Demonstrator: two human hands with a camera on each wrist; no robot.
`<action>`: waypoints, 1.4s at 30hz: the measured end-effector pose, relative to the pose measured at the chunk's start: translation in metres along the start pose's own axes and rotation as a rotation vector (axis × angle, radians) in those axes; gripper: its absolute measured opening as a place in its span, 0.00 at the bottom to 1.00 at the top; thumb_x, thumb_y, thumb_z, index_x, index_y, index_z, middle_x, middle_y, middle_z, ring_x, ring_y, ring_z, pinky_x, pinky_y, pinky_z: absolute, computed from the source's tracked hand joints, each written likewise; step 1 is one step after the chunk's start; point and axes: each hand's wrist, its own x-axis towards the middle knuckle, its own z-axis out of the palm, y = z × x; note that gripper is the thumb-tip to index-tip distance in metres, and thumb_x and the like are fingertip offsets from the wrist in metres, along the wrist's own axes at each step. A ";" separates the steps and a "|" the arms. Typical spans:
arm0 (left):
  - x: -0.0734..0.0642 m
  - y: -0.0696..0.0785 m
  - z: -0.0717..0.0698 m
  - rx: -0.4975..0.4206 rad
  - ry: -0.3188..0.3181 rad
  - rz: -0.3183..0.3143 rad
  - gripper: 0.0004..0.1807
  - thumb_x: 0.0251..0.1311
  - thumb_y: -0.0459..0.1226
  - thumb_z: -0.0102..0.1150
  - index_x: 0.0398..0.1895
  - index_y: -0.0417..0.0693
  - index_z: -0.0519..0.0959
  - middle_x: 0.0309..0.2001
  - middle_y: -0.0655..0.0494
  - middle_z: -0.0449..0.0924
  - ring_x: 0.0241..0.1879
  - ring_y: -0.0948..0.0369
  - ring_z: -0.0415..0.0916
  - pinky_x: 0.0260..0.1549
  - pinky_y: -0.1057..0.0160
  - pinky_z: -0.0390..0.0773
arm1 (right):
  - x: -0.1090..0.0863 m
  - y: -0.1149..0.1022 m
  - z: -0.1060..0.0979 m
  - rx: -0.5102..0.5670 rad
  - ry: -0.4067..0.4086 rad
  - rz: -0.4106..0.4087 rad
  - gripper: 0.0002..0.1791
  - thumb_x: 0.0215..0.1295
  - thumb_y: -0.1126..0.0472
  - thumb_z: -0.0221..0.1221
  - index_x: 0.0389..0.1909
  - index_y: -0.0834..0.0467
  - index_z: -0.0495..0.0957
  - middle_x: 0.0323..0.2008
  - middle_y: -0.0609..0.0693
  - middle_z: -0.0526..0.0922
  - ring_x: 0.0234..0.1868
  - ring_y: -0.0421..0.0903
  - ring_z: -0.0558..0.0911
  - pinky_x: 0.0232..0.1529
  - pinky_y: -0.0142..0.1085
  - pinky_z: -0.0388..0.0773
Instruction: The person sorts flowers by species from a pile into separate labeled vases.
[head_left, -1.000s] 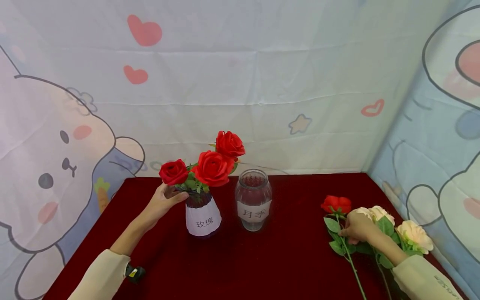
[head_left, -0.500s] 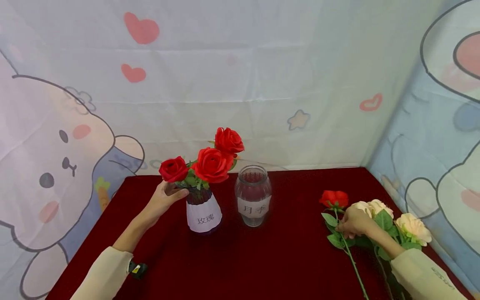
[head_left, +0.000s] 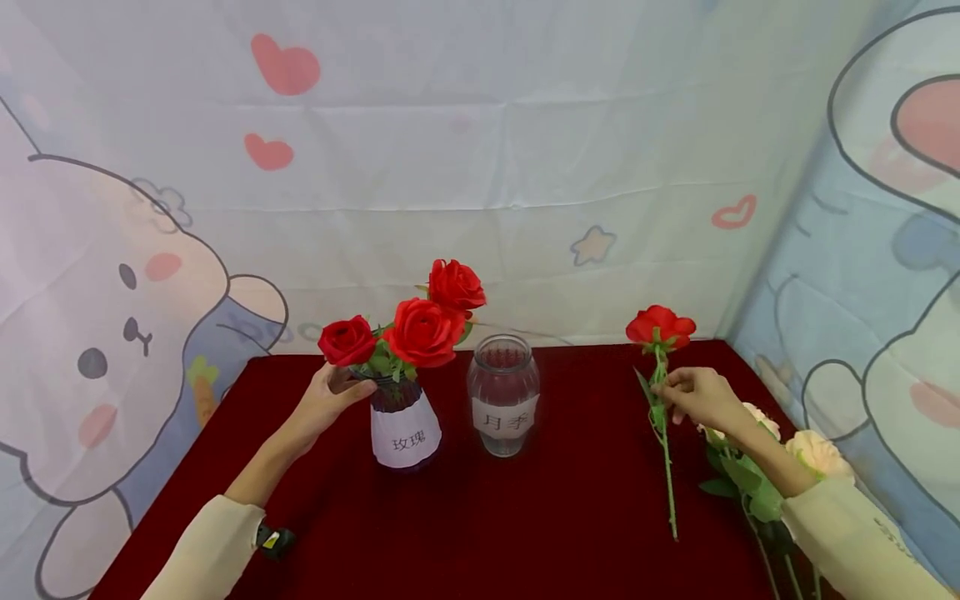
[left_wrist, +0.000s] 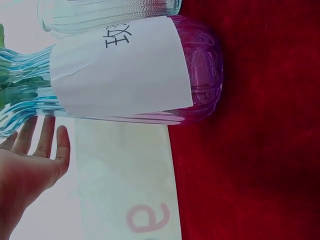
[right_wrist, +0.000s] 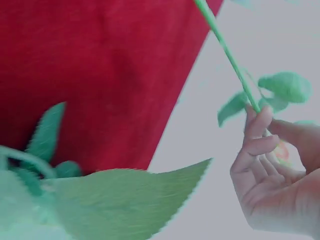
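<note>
My left hand holds the neck of a ribbed glass vase with a white label, its thumb in front. In the left wrist view the fingers reach to the vase's side, fairly straight, and the vase's base looks purple. Three red roses stand in that vase. At the right, my right hand pinches the green stem of another red rose, held upright with the bloom on top. The right wrist view shows thumb and fingers closed on the stem.
A clear glass jar with a white label stands right of the vase, no flowers in it. Several cream roses lie at the right under my forearm. A dark red cloth covers the table; a printed curtain hangs behind.
My right hand has lifted the red rose from beside the cream roses, upward and slightly left, turning its stem nearly vertical. The left hand has stayed at the vase's neck.
</note>
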 end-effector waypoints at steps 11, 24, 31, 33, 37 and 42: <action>0.000 -0.001 0.000 0.005 0.006 -0.003 0.42 0.71 0.41 0.58 0.82 0.49 0.49 0.79 0.42 0.55 0.77 0.38 0.54 0.71 0.29 0.59 | 0.007 -0.024 -0.022 0.376 0.246 -0.040 0.17 0.79 0.51 0.52 0.56 0.61 0.72 0.33 0.26 0.83 0.36 0.27 0.83 0.40 0.23 0.82; 0.001 -0.002 0.000 0.001 0.005 -0.001 0.41 0.72 0.40 0.58 0.82 0.49 0.50 0.79 0.41 0.56 0.77 0.38 0.56 0.71 0.30 0.60 | 0.008 -0.064 -0.032 0.965 0.359 -0.260 0.09 0.75 0.62 0.58 0.39 0.59 0.66 0.33 0.43 0.91 0.34 0.37 0.89 0.39 0.28 0.85; 0.000 0.000 -0.001 0.002 0.009 -0.007 0.42 0.71 0.41 0.57 0.82 0.48 0.49 0.80 0.41 0.54 0.77 0.37 0.54 0.71 0.29 0.59 | 0.013 -0.107 -0.020 1.047 0.318 -0.346 0.08 0.75 0.63 0.58 0.50 0.61 0.73 0.35 0.45 0.92 0.34 0.40 0.90 0.40 0.29 0.86; -0.001 0.000 -0.001 0.004 0.009 -0.013 0.42 0.71 0.41 0.57 0.82 0.48 0.49 0.80 0.41 0.54 0.77 0.37 0.55 0.70 0.29 0.60 | 0.017 -0.118 -0.014 1.032 0.300 -0.363 0.09 0.75 0.62 0.57 0.51 0.61 0.73 0.36 0.45 0.92 0.34 0.40 0.90 0.41 0.29 0.86; 0.000 -0.001 -0.001 0.005 0.010 -0.018 0.42 0.72 0.41 0.57 0.82 0.48 0.49 0.80 0.41 0.55 0.76 0.36 0.55 0.70 0.29 0.60 | 0.025 -0.135 0.002 0.996 0.270 -0.381 0.09 0.76 0.61 0.57 0.51 0.59 0.75 0.38 0.44 0.92 0.35 0.39 0.90 0.43 0.29 0.86; 0.000 -0.001 0.000 0.004 0.007 -0.014 0.42 0.72 0.41 0.57 0.82 0.49 0.49 0.79 0.41 0.55 0.76 0.36 0.56 0.70 0.29 0.60 | 0.032 -0.152 0.022 0.943 0.247 -0.379 0.08 0.77 0.62 0.55 0.52 0.55 0.74 0.38 0.39 0.91 0.37 0.37 0.89 0.50 0.31 0.85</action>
